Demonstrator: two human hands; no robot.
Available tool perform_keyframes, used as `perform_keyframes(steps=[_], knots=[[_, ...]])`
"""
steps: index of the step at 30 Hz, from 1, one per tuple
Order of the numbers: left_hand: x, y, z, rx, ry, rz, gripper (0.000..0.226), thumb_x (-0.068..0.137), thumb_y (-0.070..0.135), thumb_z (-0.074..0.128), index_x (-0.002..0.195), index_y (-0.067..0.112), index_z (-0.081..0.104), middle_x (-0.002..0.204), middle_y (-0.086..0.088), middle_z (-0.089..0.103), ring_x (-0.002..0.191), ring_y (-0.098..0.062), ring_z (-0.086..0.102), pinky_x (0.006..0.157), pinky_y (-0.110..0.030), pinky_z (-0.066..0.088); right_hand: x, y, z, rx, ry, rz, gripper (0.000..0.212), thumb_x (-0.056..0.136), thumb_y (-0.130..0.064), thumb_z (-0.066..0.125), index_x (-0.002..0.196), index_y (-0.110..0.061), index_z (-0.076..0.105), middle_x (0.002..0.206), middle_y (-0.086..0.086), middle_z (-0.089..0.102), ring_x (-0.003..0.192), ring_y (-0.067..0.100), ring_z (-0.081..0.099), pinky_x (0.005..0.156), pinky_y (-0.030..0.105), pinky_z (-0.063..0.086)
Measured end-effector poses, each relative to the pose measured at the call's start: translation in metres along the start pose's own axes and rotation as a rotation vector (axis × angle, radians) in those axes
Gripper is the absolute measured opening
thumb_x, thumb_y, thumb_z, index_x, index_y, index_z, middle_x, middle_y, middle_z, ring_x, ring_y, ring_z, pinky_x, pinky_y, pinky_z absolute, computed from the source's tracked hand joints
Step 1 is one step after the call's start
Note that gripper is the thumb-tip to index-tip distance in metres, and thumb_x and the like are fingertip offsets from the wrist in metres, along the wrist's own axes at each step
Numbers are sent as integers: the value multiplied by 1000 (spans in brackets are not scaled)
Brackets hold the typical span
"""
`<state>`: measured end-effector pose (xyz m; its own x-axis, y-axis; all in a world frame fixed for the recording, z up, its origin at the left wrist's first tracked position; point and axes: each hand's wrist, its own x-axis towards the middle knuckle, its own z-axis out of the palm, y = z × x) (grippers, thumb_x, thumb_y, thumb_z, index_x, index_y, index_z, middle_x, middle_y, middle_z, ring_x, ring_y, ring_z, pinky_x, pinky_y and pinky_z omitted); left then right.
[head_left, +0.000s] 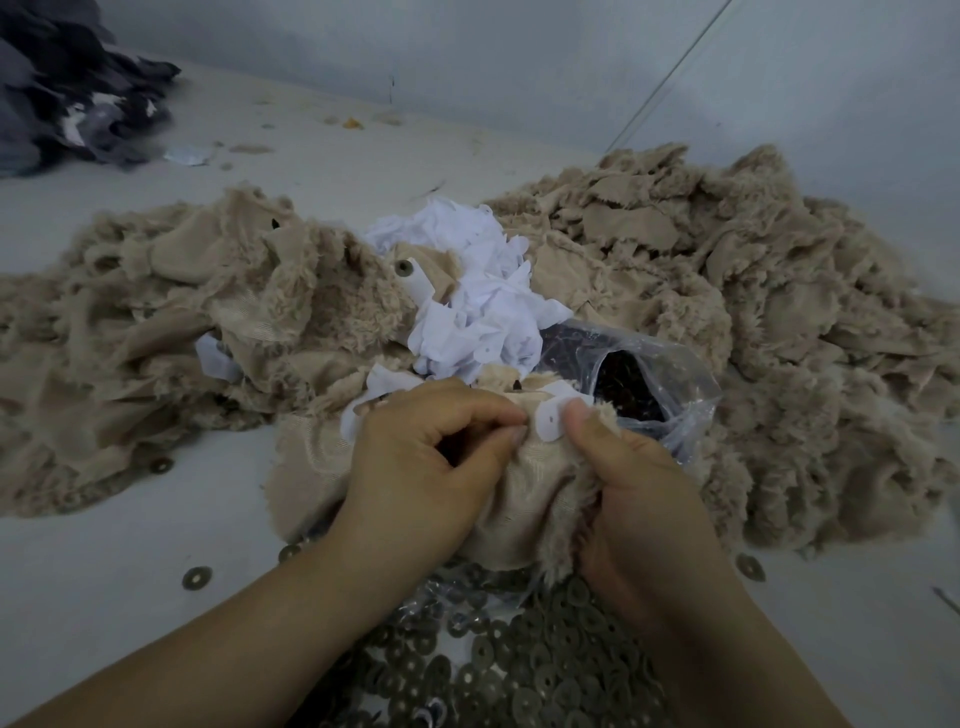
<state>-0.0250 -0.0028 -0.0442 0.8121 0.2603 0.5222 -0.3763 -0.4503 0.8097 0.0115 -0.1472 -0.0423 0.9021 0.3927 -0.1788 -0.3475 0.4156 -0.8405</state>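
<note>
The left hand (431, 462) pinches the plush piece (524, 493), the right hand (639, 499) clamps the white patch (549, 422) onto it; a slack grip could let the patch slip.

The pale grey desk (130, 561) carries a left heap (171, 312) and a larger right heap (727, 291) of beige plush cuttings, with white scraps (478, 306) and a clear bag (639, 374) of dark parts between them. At the near edge lies a spread of metal washers (519, 670), a single plush piece (311, 478) partly over it, and a loose washer (196, 577) sits apart. Dark grey cloth (67, 88) is piled far left.
</note>
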Motion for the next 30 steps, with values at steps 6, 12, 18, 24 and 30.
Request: perform_keyframes(steps=[6,12,18,24,30], knots=[[3,0,0,195,-26,104,5,78,16,74,80,19,77,73,12,68,72,1,60,69,-7,43,-2,2,-1,-116,63,-38,41,84,-36,60,98,1,75,103,32,70,97,41,71,84,44,59],[6,0,-1,209,-105,116,4,81,21,79,81,16,78,71,10,68,69,-5,61,63,-16,48,-2,6,-3,-192,134,-83,47,83,-32,67,95,13,67,100,42,64,97,58,62,91,69,50],[6,0,-2,177,-126,39,6,80,17,82,78,19,77,70,13,67,67,-5,62,60,-14,46,-1,5,-3,-103,-9,19,34,71,-26,79,93,0,77,101,26,74,96,39,73,84,47,60],[2,2,2,34,-198,-40,5,82,16,77,81,20,74,65,9,64,60,-9,61,55,-17,48,-3,2,-2,-110,101,36,32,66,-24,81,87,-1,78,90,26,74,87,41,73,88,69,52],[-3,1,8,-196,-111,-252,11,85,18,77,75,21,74,67,-1,71,62,-23,67,57,-36,58,-4,3,0,-152,158,6,31,65,-26,79,85,-3,78,89,24,75,84,38,74,88,66,53]])
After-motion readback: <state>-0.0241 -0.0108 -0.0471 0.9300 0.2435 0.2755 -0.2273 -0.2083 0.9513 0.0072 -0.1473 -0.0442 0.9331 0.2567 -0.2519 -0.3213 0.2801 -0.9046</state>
